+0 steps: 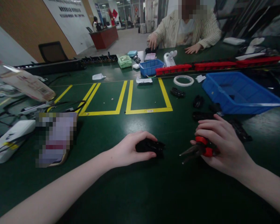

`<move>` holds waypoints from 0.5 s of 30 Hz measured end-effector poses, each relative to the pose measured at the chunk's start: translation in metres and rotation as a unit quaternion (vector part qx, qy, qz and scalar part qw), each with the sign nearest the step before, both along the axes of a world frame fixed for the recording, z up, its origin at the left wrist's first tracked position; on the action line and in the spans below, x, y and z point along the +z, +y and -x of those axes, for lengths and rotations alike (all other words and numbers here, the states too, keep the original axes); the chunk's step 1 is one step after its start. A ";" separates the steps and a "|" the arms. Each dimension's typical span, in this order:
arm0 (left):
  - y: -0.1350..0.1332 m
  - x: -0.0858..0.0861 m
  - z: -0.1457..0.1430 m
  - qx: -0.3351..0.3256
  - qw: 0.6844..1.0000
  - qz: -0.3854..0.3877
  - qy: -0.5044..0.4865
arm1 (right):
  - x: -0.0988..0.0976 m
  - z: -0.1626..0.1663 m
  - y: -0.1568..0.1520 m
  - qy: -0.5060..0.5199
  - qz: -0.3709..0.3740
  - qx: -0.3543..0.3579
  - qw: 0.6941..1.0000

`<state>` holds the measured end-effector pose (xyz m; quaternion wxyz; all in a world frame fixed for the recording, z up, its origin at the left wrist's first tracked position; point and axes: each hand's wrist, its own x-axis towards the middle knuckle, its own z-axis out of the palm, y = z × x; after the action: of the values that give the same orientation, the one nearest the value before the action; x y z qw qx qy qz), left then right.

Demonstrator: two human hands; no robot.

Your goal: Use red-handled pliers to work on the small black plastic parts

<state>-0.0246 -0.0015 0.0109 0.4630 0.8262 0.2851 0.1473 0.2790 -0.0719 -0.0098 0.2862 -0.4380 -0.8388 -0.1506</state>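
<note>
My left hand (pixel 133 148) is closed around a black plastic part (pixel 151 147) low over the green table, its jagged right end sticking out past my thumb and fingers. Red-handled pliers (pixel 196 149) sit in my right hand (pixel 224 146), their jaws parted and pointing left toward the black part. A gap separates the plier tips from that part. Beyond my right hand lie several more black pieces, among them a small one (pixel 198 101) and another (pixel 177 92). The exact kind of these dark pieces is hard to make out.
A blue bin (pixel 245 90) stands at the right, with a roll of tape (pixel 183 81) left of it. Yellow tape outlines (pixel 149 110) mark the table. At left are a phone (pixel 58 140), a bottle (pixel 25 82), a white power strip (pixel 12 140) and cables. Across the table sits a person (pixel 186 31).
</note>
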 end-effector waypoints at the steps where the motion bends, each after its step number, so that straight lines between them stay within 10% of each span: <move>1: 0.001 -0.001 0.001 -0.001 1.000 -0.002 -0.003 | 0.000 0.000 -0.001 -0.003 -0.004 0.004 1.000; 15: 0.002 -0.004 0.001 -0.039 0.995 -0.091 -0.009 | -0.003 0.002 0.003 0.009 0.045 0.004 0.999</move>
<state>-0.0252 0.0004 0.0067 0.3944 0.8740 0.2334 0.1618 0.2768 -0.0685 -0.0129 0.2744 -0.4484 -0.8438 -0.1078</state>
